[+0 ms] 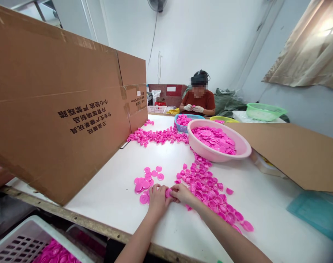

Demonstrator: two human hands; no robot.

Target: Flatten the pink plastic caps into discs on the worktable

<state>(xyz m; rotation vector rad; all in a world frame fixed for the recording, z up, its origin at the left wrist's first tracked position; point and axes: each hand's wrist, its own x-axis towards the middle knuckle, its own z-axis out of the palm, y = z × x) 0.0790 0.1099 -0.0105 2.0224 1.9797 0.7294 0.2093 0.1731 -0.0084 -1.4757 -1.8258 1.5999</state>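
My left hand (157, 197) and my right hand (182, 193) meet on the white table (119, 190), fingers curled together around a small pink plastic piece (169, 192) pinched between them. A small cluster of flat pink discs (146, 180) lies just left of my left hand. A long heap of pink caps (210, 190) spreads to the right of my right hand. Behind it stands a pink basin (218, 140) filled with pink discs.
A big cardboard box flap (59, 109) leans over the table's left side. Another cardboard sheet (295, 153) lies at right. A person in white gloves (193, 108) sits at the far end behind a blue basket (184, 122). A white crate (26, 241) with pink parts sits below left.
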